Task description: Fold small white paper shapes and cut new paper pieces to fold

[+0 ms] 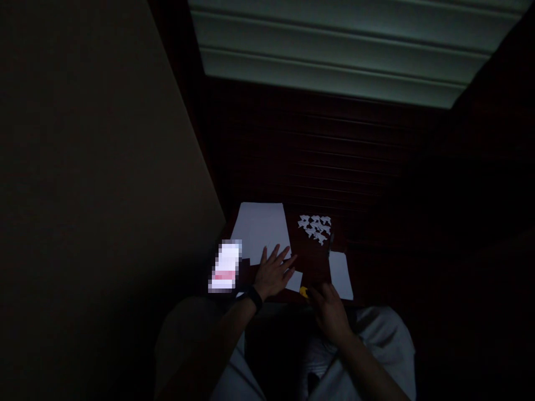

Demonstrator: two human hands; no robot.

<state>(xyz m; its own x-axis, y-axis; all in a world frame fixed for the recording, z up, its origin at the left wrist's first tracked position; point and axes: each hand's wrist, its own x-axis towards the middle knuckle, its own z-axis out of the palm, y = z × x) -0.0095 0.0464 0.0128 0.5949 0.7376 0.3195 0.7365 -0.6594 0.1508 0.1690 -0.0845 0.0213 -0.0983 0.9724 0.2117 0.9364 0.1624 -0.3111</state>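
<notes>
The scene is very dark. My left hand [273, 273] lies flat with fingers spread on a small dark wooden table [311, 259], its fingertips over the lower edge of a large white sheet of paper [259, 225]. A dark watch band sits on that wrist. My right hand [330, 312] rests at the table's near edge, fingers curled beside a small yellow object [304, 291]; whether it grips it is unclear. A cluster of several small folded white paper shapes [315, 227] lies at the far right of the table. Smaller white paper pieces lie near my hands [340, 273].
A blurred-out bright rectangle [225, 266] sits at the table's left edge. A plain wall [96, 167] rises on the left, and dark slatted wood panelling [334, 150] stands behind the table. My light-clothed knees [376, 334] are below.
</notes>
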